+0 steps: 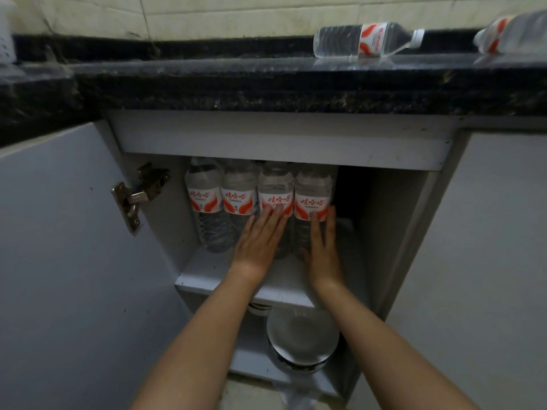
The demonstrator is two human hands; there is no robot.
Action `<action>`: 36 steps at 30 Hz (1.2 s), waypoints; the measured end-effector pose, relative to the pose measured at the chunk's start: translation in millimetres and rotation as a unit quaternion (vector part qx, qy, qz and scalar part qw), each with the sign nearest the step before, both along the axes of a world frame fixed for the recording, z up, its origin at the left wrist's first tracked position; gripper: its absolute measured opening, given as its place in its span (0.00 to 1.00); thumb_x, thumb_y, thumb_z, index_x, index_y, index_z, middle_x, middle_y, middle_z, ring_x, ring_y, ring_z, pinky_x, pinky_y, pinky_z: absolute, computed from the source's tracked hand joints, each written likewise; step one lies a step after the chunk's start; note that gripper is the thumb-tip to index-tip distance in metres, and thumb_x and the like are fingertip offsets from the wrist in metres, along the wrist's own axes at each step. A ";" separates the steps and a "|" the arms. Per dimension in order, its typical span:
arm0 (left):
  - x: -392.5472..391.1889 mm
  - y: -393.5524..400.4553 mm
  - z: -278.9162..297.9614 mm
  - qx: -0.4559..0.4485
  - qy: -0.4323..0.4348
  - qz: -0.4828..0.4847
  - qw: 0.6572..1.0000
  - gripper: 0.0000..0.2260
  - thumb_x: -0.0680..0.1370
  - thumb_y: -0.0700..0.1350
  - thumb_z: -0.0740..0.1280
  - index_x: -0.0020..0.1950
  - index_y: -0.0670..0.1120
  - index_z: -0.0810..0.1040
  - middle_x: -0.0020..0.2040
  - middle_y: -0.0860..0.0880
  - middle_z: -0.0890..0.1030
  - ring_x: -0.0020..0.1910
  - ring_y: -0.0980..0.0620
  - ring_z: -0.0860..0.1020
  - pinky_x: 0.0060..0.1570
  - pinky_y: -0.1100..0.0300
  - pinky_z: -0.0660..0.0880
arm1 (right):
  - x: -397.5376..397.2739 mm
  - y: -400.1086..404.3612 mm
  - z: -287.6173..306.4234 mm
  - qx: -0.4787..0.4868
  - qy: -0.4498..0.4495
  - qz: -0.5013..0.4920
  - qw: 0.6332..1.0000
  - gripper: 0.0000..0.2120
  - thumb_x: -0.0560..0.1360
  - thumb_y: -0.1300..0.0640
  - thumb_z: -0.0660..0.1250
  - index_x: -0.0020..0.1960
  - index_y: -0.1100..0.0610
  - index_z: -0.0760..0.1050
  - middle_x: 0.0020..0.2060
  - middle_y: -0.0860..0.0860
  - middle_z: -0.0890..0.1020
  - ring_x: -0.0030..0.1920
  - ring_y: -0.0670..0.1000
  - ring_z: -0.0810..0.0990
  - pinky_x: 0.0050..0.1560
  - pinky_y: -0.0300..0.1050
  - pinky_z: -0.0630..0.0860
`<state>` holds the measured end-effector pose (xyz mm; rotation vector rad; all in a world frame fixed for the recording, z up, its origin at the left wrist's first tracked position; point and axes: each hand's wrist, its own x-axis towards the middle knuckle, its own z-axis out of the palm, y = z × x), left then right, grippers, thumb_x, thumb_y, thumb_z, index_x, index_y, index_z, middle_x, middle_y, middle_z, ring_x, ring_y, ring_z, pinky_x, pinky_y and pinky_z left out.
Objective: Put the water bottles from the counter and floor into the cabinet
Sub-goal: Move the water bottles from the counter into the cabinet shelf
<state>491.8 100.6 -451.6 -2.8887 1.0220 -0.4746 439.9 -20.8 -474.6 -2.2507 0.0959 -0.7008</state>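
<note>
Head view: my left grip (260,238) and right grip (321,247), released flat, press "娃哈哈"-labelled bottles (312,202).

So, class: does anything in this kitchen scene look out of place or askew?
Yes. Two water bottles lie on their sides on the black counter, one whole in view, another cut off at the right edge, while the four in the cabinet stand upright in a row.

four bottles (257,199) in the cabinet (upright), two bottles (367,39) on the counter.
</note>
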 end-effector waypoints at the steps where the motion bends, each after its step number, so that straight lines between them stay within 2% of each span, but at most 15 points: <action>1: 3.3 0.1 -1.8 -0.002 -0.010 0.003 1.000 0.39 0.79 0.43 0.58 0.58 0.56 0.21 0.64 0.51 0.23 0.55 0.55 0.15 0.55 0.61 0.16 | 1.9 -1.5 -1.3 -0.003 0.020 -0.015 1.000 0.35 0.78 0.59 0.58 0.71 0.42 0.38 0.66 0.36 0.34 0.65 0.35 0.41 0.69 0.36 0.49; 3: 1.1 4.7 -4.0 -0.009 -0.093 -0.017 0.995 0.39 0.75 0.45 0.64 0.71 0.53 0.36 0.74 0.44 0.40 0.69 0.50 0.29 0.69 0.55 0.32 | -2.6 -1.3 -0.7 -0.035 0.064 -0.024 0.997 0.39 0.76 0.60 0.62 0.69 0.43 0.35 0.68 0.42 0.33 0.70 0.43 0.41 0.71 0.45 0.49; 5: -12.7 6.5 0.3 -0.061 -0.186 -0.050 0.979 0.28 0.71 0.46 0.68 0.69 0.45 0.64 0.73 0.39 0.60 0.74 0.50 0.49 0.65 0.49 0.65 | -12.3 0.9 -0.1 -0.135 0.068 -0.071 0.986 0.39 0.74 0.59 0.64 0.69 0.48 0.38 0.73 0.55 0.41 0.74 0.56 0.44 0.72 0.53 0.47; 7: -26.5 11.7 2.7 -0.088 -0.170 -0.069 0.979 0.24 0.66 0.45 0.74 0.59 0.40 0.76 0.63 0.40 0.75 0.68 0.48 0.68 0.53 0.44 0.75 | -26.2 7.5 1.2 -0.188 0.056 -0.108 0.975 0.35 0.72 0.59 0.66 0.72 0.57 0.49 0.72 0.64 0.53 0.72 0.64 0.52 0.71 0.61 0.49; 9: -45.8 15.8 5.4 -0.036 -0.094 -0.023 0.995 0.28 0.59 0.48 0.79 0.57 0.42 0.79 0.58 0.43 0.80 0.58 0.45 0.77 0.50 0.46 0.76 | -43.2 16.6 8.9 -0.227 0.132 -0.087 0.961 0.31 0.74 0.57 0.62 0.72 0.60 0.53 0.73 0.62 0.53 0.73 0.62 0.51 0.72 0.60 0.47; 11: -74.9 18.7 14.7 0.016 0.009 0.022 1.000 0.28 0.69 0.51 0.72 0.66 0.44 0.71 0.67 0.44 0.72 0.67 0.45 0.69 0.63 0.48 0.68 | -62.8 24.0 20.2 -0.254 0.182 -0.068 0.948 0.30 0.74 0.55 0.62 0.72 0.60 0.56 0.73 0.60 0.56 0.73 0.60 0.54 0.72 0.58 0.51; 13: -101.6 24.9 24.4 0.074 0.139 0.054 0.986 0.25 0.80 0.51 0.54 0.74 0.46 0.49 0.76 0.47 0.51 0.74 0.47 0.48 0.72 0.50 0.46 | -84.4 30.1 40.8 -0.283 0.192 -0.058 0.938 0.28 0.73 0.54 0.63 0.70 0.61 0.61 0.70 0.61 0.63 0.71 0.60 0.60 0.70 0.58 0.56; 15: -127.3 31.7 43.9 0.098 0.201 0.091 0.970 0.24 0.81 0.50 0.47 0.74 0.48 0.39 0.76 0.49 0.41 0.74 0.49 0.39 0.71 0.52 0.38 | -107.5 36.6 64.2 -0.262 0.258 0.002 0.930 0.26 0.78 0.53 0.55 0.72 0.60 0.53 0.74 0.59 0.55 0.74 0.57 0.52 0.73 0.54 0.45; 18: -168.8 40.4 92.7 0.075 0.228 0.121 0.963 0.25 0.81 0.50 0.48 0.74 0.49 0.39 0.76 0.49 0.40 0.74 0.48 0.39 0.71 0.53 0.38 | -144.8 39.9 108.8 -0.257 0.304 0.043 0.916 0.26 0.79 0.53 0.51 0.73 0.58 0.47 0.75 0.56 0.47 0.74 0.57 0.43 0.72 0.53 0.37; 23: -226.4 43.2 201.0 0.042 0.242 0.140 0.959 0.23 0.81 0.51 0.50 0.74 0.51 0.46 0.76 0.50 0.47 0.75 0.48 0.43 0.72 0.51 0.41 | -203.2 26.3 215.6 -0.233 0.292 0.044 0.926 0.24 0.79 0.53 0.52 0.72 0.58 0.53 0.74 0.56 0.52 0.74 0.56 0.47 0.73 0.52 0.41; 25: -241.7 38.4 242.7 0.022 0.237 0.150 0.960 0.23 0.81 0.51 0.50 0.74 0.53 0.49 0.76 0.51 0.48 0.75 0.48 0.43 0.72 0.52 0.42 | -220.7 14.7 262.6 -0.229 0.273 0.022 0.934 0.24 0.77 0.54 0.59 0.70 0.61 0.61 0.72 0.59 0.61 0.73 0.59 0.57 0.73 0.54 0.50; 26: -246.0 34.8 261.5 0.017 0.230 0.150 0.961 0.22 0.81 0.51 0.50 0.74 0.53 0.49 0.76 0.51 0.48 0.75 0.49 0.44 0.72 0.52 0.42 | -227.4 8.0 285.5 -0.231 0.238 0.002 0.943 0.23 0.72 0.55 0.66 0.65 0.63 0.68 0.66 0.62 0.70 0.68 0.61 0.67 0.69 0.57 0.61; 28: -250.8 24.4 294.6 0.012 0.221 0.148 0.964 0.22 0.81 0.51 0.50 0.74 0.53 0.51 0.76 0.51 0.49 0.75 0.49 0.44 0.72 0.52 0.43 | -239.3 -7.1 323.9 -0.258 0.180 -0.028 0.949 0.22 0.59 0.58 0.78 0.51 0.64 0.79 0.50 0.61 0.83 0.51 0.61 0.81 0.49 0.59 0.77; 30: -250.9 10.1 324.6 -0.005 0.221 0.143 0.965 0.21 0.81 0.50 0.50 0.74 0.51 0.52 0.76 0.50 0.50 0.75 0.48 0.46 0.72 0.52 0.45 | -247.6 -25.5 356.5 -0.262 0.153 -0.051 0.952 0.21 0.55 0.60 0.80 0.46 0.65 0.80 0.43 0.61 0.84 0.44 0.61 0.83 0.41 0.60 0.79; 36: -241.7 -45.2 397.8 -0.066 0.184 0.115 0.974 0.21 0.81 0.50 0.51 0.74 0.51 0.53 0.76 0.49 0.52 0.74 0.46 0.47 0.72 0.51 0.46 | -249.8 -90.0 436.3 -0.236 0.075 -0.108 0.963 0.15 0.61 0.64 0.76 0.46 0.68 0.79 0.43 0.64 0.83 0.45 0.66 0.82 0.44 0.65 0.77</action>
